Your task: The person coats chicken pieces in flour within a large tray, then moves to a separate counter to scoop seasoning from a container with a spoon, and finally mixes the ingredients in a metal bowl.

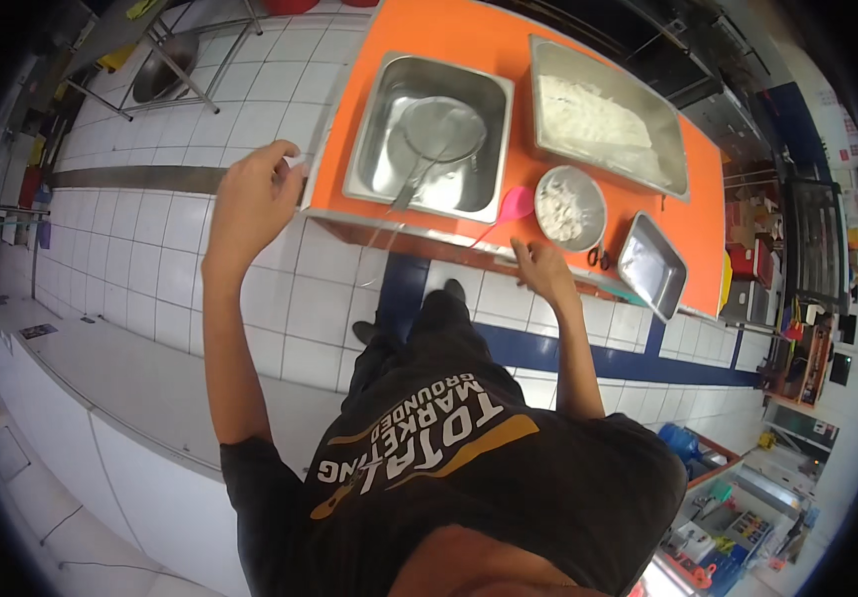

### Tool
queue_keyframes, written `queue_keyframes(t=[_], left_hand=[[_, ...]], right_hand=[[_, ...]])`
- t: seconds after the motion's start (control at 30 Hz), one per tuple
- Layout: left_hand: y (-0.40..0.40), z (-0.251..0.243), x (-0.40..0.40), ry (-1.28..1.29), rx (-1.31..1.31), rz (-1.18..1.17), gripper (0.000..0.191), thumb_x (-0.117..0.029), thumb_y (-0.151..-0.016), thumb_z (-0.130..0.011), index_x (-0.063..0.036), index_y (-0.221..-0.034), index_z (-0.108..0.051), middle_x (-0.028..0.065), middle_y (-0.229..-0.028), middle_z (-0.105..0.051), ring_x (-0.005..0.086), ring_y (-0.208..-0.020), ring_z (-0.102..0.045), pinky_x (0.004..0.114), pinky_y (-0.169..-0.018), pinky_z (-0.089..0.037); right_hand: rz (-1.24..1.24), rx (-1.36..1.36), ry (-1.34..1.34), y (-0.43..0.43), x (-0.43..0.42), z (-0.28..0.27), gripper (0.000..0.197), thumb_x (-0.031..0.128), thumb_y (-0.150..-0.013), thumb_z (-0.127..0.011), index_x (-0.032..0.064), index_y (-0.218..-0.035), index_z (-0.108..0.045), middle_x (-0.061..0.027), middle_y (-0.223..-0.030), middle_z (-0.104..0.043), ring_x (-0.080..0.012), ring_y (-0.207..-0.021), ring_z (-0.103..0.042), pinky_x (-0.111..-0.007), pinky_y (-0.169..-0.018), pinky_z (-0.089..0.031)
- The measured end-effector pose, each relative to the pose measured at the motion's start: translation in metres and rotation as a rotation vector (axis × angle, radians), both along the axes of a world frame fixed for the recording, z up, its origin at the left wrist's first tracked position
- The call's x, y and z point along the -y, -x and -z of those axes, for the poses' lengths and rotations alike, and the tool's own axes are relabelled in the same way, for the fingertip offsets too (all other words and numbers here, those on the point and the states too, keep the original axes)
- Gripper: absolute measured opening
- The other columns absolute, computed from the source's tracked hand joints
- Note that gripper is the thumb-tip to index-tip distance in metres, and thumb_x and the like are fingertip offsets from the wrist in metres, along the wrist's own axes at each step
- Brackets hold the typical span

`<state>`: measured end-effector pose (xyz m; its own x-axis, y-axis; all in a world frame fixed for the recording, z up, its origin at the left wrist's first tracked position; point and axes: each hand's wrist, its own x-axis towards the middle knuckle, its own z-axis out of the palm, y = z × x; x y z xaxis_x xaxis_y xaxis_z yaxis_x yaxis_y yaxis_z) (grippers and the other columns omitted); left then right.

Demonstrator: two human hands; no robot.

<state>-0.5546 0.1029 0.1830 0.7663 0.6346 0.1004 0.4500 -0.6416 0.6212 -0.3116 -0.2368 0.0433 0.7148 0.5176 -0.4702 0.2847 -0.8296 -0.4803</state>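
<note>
My left hand (257, 198) is raised beside the left edge of the orange table (518, 160), its fingers curled near a small whitish thing; whether it holds it is unclear. My right hand (545, 272) is at the table's near edge, fingers apart and apparently empty, just below a steel bowl (597, 213) of white, lumpy contents. A pink spoon-like utensil (516, 204) lies left of the bowl. Farther left, a round mesh strainer (444, 128) rests in a deep steel pan (505, 112), its handle over the near rim.
A large steel pan (536, 97) of white powder stands at the back. Black-handled scissors (599, 257) and a small steel tray (653, 261) lie at the right, the tray overhanging the near edge. A white counter (153, 403) is at left, a metal-legged stand (209, 97) at upper left.
</note>
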Motion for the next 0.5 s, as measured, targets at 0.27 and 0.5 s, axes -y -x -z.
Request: queue_keyframes(t=[0.27,0.5], left_hand=[[0.027,0.036,-0.072,0.04,-0.337,0.364,0.041,-0.034,-0.094,-0.066,-0.002,-0.119,-0.068,0.0225,-0.102,-0.072,0.0416,-0.103,-0.066,0.05,-0.092,-0.051],[-0.014,-0.061,-0.138,-0.353,-0.079,0.732,0.009,-0.018,-0.081,-0.073,-0.0089,-0.081,-0.075,0.0101,-0.077,-0.072,0.0283,-0.07,-0.07,0.042,-0.067,-0.058]], right_hand=[[-0.223,-0.209,0.397,0.108,-0.098,0.01,0.073,0.061,-0.104,-0.039,-0.0025,-0.084,-0.07,-0.0267,-0.08,-0.072,-0.0427,-0.087,-0.073,-0.051,-0.085,-0.057],[-0.612,-0.256,0.196,0.234,-0.241,0.055,0.054,0.048,-0.101,-0.056,-0.0042,-0.109,-0.068,-0.0325,-0.108,-0.069,-0.047,-0.107,-0.067,-0.054,-0.094,-0.052]])
